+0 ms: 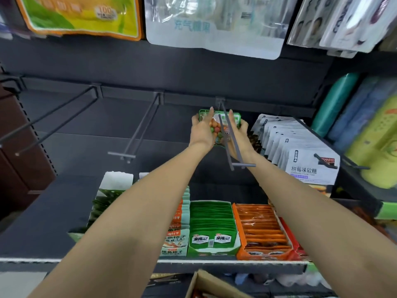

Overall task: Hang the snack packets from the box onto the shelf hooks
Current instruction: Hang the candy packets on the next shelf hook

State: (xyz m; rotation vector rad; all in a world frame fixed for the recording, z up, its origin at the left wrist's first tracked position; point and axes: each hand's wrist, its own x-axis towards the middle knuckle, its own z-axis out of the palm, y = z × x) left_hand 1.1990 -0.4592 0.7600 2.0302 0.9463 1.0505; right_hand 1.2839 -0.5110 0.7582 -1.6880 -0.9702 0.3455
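Observation:
A green snack packet (219,125) with coloured round sweets showing through its window sits far back on a grey double-wire hook (233,143), close to the dark back panel. My left hand (203,131) holds the packet's left side, fingers reaching to its top edge. My right hand (238,134) holds its right side, partly behind the hook wires. The cardboard box (211,286) shows at the bottom edge, below the shelf; its contents are mostly out of view.
Two bare hooks (137,136) (49,123) stick out to the left. A hook full of white candy packets (300,151) hangs to the right. Boxes of green packets (211,224) and orange packets (263,229) stand on the shelf below my arms. Large bags (214,24) hang overhead.

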